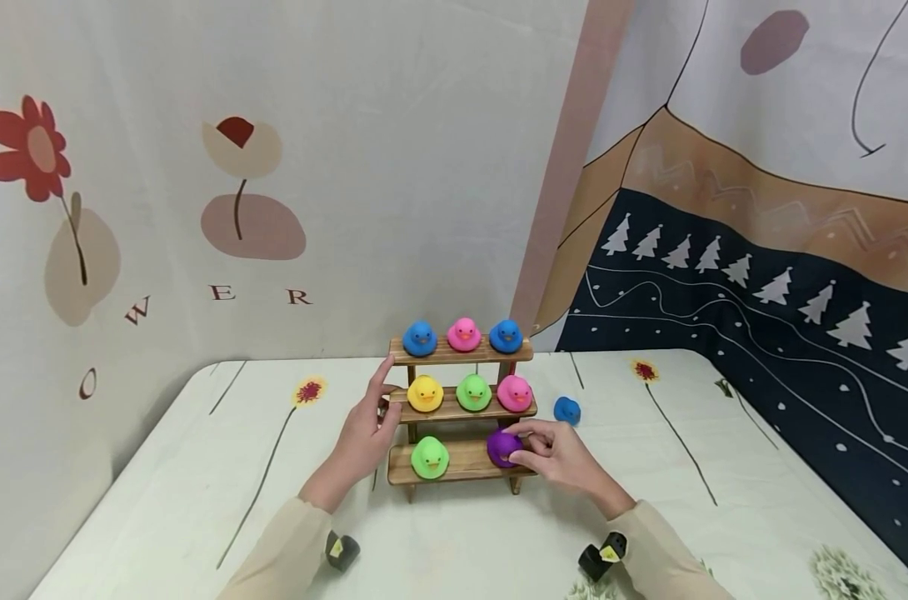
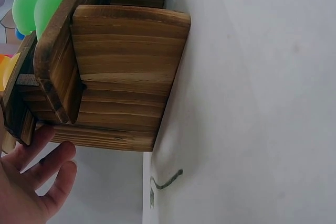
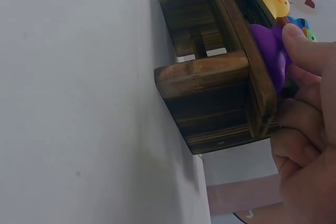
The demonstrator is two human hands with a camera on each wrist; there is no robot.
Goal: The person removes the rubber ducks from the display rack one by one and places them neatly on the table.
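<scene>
A three-step wooden stand [image 1: 465, 471] holds rubber ducks on its shelves. My right hand [image 1: 566, 454] pinches a purple rubber duck [image 1: 504, 448] between thumb and fingers at the right end of the bottom shelf; the duck is low against the shelf in the right wrist view. My left hand [image 1: 364, 429] is at the stand's left side, index finger up by the top shelf's end and thumb by the middle shelf. Its other fingers [image 2: 60, 171] are loosely bent in the left wrist view. A green duck [image 1: 429, 458] sits on the bottom shelf's left.
The middle shelf bears yellow [image 1: 425, 394], green [image 1: 473, 393] and pink [image 1: 514, 393] ducks. Up top are two blue ducks [image 1: 420, 339] around a pink one [image 1: 464, 335]. Another blue duck [image 1: 567, 411] lies on the flowered tablecloth [image 1: 274, 533], right of the stand. A printed curtain [image 1: 394, 167] hangs behind.
</scene>
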